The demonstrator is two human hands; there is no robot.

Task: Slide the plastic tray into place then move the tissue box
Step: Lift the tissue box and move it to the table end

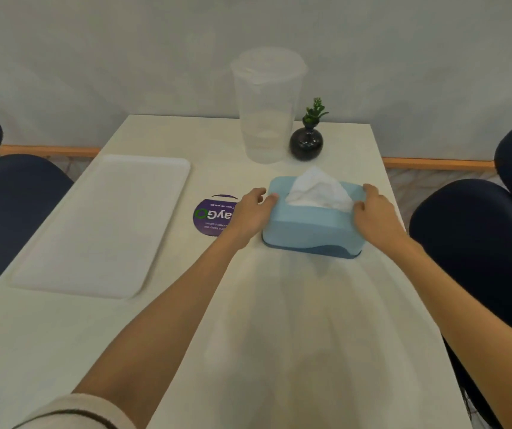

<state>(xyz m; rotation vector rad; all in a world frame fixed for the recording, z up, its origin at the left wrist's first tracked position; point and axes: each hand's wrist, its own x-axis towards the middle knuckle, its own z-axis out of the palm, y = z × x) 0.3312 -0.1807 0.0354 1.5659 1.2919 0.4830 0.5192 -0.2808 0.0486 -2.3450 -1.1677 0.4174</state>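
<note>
I see my left hand (250,212) and right hand (375,207) clasping the two ends of the blue tissue box (312,226) on the table (279,335), right of centre, plastic tray (106,224) flat at left, clear jug (267,106) and small vase (306,144) at far edge

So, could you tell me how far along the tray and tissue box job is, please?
The plastic tray lies flat on the table's left side, so that step looks done. The left hand and right hand grip the ends of the tissue box, which rests on the table. Moving it remains.
</note>
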